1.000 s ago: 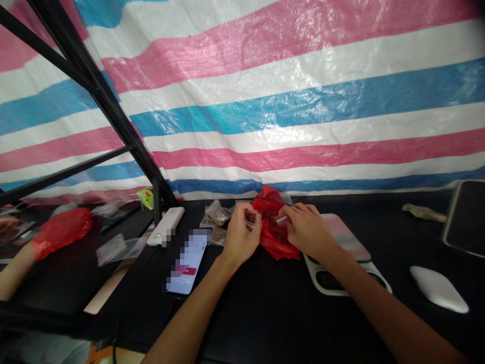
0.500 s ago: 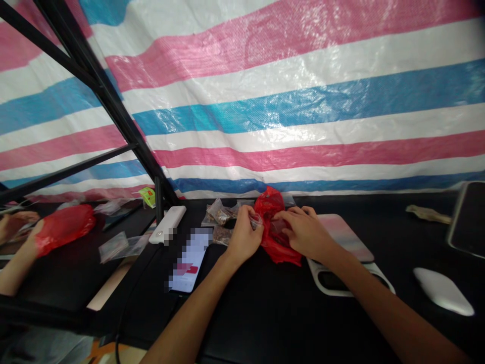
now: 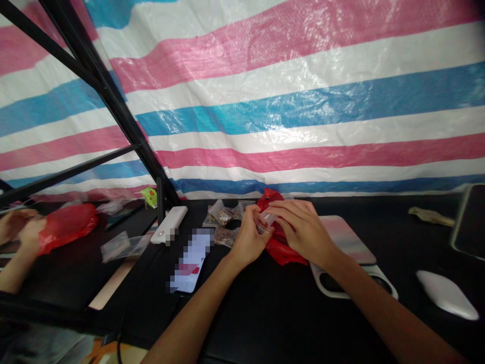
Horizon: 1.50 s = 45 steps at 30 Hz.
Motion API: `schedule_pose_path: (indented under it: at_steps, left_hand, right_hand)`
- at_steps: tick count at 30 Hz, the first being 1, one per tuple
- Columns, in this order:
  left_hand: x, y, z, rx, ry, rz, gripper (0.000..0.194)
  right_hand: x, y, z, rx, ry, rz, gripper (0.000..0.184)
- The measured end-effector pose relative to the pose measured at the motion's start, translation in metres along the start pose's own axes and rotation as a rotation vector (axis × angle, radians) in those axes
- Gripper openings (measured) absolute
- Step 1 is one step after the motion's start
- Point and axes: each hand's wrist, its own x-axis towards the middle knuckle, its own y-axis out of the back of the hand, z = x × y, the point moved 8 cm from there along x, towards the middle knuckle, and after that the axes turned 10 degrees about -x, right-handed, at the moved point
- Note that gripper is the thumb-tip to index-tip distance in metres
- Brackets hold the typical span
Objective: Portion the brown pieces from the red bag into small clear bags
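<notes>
My left hand [image 3: 250,235] is closed on a small clear plastic bag [image 3: 263,223], with its mouth towards my right hand. At that mouth my right hand [image 3: 305,227] has its fingertips drawn together; what they hold, if anything, is hidden behind the fingers. Beneath and behind both hands lies a crumpled red plastic bag [image 3: 282,247], its inside mostly covered. To the left of my left hand are several small clear bags with brown dried bits [image 3: 224,216], lying on the black table [image 3: 265,318].
A kitchen scale [image 3: 329,288] with a pinkish plate stands by my right forearm. Further right are a white mouse [image 3: 447,294], a dried brownish piece [image 3: 431,216] and a dark device [image 3: 472,222]. A phone [image 3: 192,260] and white power bank [image 3: 169,224] lie left. Another person's hands [image 3: 28,230] work near a red bag [image 3: 70,227].
My right hand has come up from the red bag to the mouth of the clear bag. My left hand has turned the clear bag, and its opening shows more.
</notes>
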Motion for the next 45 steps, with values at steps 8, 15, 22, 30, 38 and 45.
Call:
schedule_pose_path:
  at_steps: [8,15,22,30,38,45]
  left_hand:
    - [-0.001,-0.003,0.005,0.021,-0.029,-0.013,0.044]
    - [0.005,0.017,0.018,0.066,-0.085,0.170,0.032]
    - [0.002,0.019,-0.001,0.167,0.096,0.133,0.047]
    - [0.006,0.009,-0.005,-0.076,0.162,0.072,0.054]
    - [-0.002,0.003,-0.020,-0.296,0.415,0.051,0.062]
    - [0.000,0.009,-0.023,-0.316,0.435,0.123,0.059]
  right_hand:
    - [0.000,0.005,0.007,-0.054,-0.021,0.047,0.034]
    - [-0.008,-0.010,0.036,-0.282,-0.234,-0.079,0.029]
    - [-0.020,-0.032,0.045,-0.317,-0.215,-0.231,0.036]
    - [-0.022,-0.036,0.044,-0.325,-0.202,-0.289,0.033]
    - [-0.023,-0.039,0.040,-0.309,-0.191,-0.332,0.028]
    - [-0.023,-0.046,0.031,-0.223,-0.188,-0.355,0.023]
